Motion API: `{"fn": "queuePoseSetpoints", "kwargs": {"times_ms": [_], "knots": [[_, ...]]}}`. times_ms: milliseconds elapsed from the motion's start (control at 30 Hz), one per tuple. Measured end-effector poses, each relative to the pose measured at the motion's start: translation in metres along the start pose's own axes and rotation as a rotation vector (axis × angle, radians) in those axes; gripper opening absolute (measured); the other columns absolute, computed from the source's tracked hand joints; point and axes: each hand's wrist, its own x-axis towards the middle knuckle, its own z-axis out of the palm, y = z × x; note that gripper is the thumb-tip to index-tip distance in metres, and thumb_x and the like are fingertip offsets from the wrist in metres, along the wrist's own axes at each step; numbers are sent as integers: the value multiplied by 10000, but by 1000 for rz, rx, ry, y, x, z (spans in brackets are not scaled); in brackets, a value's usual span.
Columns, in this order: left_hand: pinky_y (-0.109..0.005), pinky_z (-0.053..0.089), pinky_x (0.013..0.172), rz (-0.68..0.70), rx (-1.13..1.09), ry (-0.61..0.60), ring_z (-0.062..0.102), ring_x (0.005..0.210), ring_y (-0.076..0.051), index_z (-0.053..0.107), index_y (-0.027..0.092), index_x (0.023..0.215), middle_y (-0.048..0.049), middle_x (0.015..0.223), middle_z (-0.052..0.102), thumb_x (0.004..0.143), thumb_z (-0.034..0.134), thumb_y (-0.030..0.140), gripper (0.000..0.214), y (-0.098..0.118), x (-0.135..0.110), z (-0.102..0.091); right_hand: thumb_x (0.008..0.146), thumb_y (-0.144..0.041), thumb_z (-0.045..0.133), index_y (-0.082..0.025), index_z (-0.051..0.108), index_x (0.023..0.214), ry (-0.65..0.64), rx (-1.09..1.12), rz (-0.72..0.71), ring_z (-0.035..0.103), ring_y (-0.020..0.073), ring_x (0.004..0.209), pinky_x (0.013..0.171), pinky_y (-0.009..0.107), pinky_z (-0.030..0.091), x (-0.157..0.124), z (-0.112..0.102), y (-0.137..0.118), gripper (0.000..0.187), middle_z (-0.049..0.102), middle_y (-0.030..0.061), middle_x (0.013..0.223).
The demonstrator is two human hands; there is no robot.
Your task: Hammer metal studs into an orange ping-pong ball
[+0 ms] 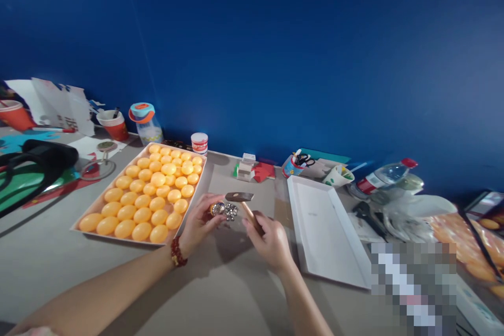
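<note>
My right hand (271, 239) is closed round the wooden handle of a small hammer (240, 197), whose dark head hangs just above a sparkly, silvery object (230, 212) on the table. My left hand (201, 222), with a red bead bracelet on the wrist, pinches that shiny piece from the left and steadies it. Both hands meet near the middle of the grey table (220, 294).
A tray of several yellow-orange capsule balls (145, 191) lies left of my hands. An empty white tray (326, 231) lies to the right. Cups, a scissors holder (293, 165), a water bottle (388, 174), paper scraps and a black bag (39, 160) line the blue wall.
</note>
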Motion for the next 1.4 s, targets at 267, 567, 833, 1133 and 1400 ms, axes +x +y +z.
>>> {"fn": "queuePoseSetpoints", "kwargs": {"times_ms": [267, 567, 833, 1133, 1400], "knots": [[-317, 550, 733, -101, -185, -13, 601, 833, -172, 523, 214, 1213, -80, 1118, 578, 846, 618, 288, 386, 5, -1, 3, 920, -377, 460, -179, 613, 833, 27, -9, -9, 510, 126, 534, 492, 209, 306, 1, 4, 4, 264, 589, 10, 625], [-220, 422, 498, -271, -428, -130, 472, 550, -97, 574, 180, 980, 11, 723, 519, 862, 559, 365, 220, 10, -5, 2, 916, -374, 438, -185, 634, 821, 112, -71, -37, 507, 123, 482, 483, 208, 322, 3, 1, 8, 288, 604, 10, 581], [-221, 320, 511, -150, 54, -142, 399, 523, -92, 486, 160, 573, 23, 560, 452, 891, 521, 336, 366, 22, -6, 1, 913, -364, 453, -183, 623, 780, 89, -71, -15, 545, 128, 508, 519, 205, 357, 4, 1, 8, 282, 615, 10, 588], [-222, 392, 617, -146, 207, -104, 518, 696, -138, 582, 174, 818, -13, 801, 607, 745, 718, 332, 220, 20, -1, 5, 913, -373, 452, -183, 654, 847, 102, -66, -30, 572, 143, 530, 523, 207, 378, 4, 0, 9, 285, 632, 20, 603], [-247, 341, 563, -207, -20, -147, 435, 555, -121, 540, 161, 561, -1, 549, 483, 938, 388, 454, 501, 25, -2, -2, 912, -373, 458, -180, 658, 817, 111, -47, -12, 539, 124, 489, 500, 198, 366, 4, -1, 9, 294, 610, 8, 567]]}}
